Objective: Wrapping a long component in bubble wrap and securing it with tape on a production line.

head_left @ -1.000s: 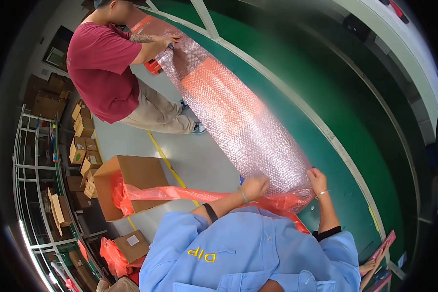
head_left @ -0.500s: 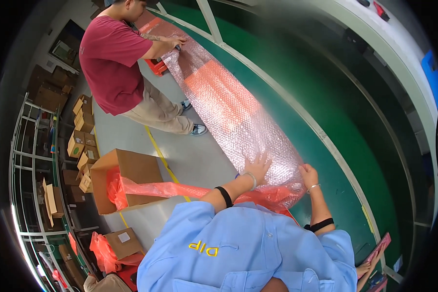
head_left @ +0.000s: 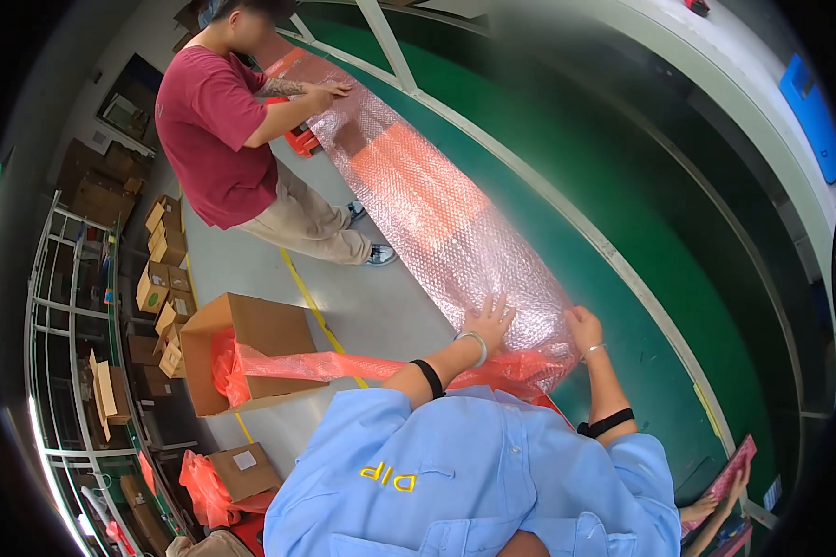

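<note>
- Lg cdbd box (head_left: pixel 274 325), open, on flr, L of ctr.
- Sm carton (head_left: pixel 237 478) w/ wht label, lower L.
- Row of sm brown boxes (head_left: pixel 163 232), stacked, far L.
- Metal rack (head_left: pixel 68 317), L edge.
- Yel flr line (head_left: pixel 303 291), behind lg box.
- Red stool (head_left: pixel 301 142), upper L.
- Blue flat item (head_left: pixel 811 121), upper R; kind unclear.

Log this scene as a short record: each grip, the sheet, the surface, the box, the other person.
Left grip: open, fingers spread flat on the sheet
Right grip: fingers curled at the sheet's right edge; pinching unclear
Sheet: bubble wrap, long, shiny, partly pink
Surface: green table
Box: open cardboard box, left, pink plastic trailing out
Other person: red shirt, far end, reaching over the sheet
</note>
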Demonstrator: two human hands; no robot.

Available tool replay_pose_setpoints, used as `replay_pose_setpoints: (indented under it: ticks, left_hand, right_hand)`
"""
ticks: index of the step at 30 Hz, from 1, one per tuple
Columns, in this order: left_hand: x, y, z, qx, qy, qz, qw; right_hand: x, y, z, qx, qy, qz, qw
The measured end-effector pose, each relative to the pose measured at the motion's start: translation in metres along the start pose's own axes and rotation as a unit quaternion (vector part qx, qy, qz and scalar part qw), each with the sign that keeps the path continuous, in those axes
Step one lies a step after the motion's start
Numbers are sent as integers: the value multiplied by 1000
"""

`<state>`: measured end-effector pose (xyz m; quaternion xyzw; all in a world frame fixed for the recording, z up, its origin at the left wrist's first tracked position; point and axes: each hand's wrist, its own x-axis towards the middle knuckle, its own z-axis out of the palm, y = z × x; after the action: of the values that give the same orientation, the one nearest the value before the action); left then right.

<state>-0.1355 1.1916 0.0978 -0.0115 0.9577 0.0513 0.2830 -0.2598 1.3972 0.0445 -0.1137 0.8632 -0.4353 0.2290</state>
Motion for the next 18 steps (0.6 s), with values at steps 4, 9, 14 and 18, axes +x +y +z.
replay_pose_setpoints:
  ticks: [4,9,14,18]
  left_hand:
    - [2,0,1,2,-4,-6,1000]
    - [5,-1,3,19,-7,-5,1000]
    - [8,0,8,32,-18,-2,999]
    - [10,-2,12,39,-1,-2,999]
  right_hand:
    - [0,-1,0,3,1,1,1000]
    - [-1,-4,0,6,14,-12,1000]
    - [-1,1,0,18,17,-8,1000]
    - [2,4,4,35,24,-10,999]
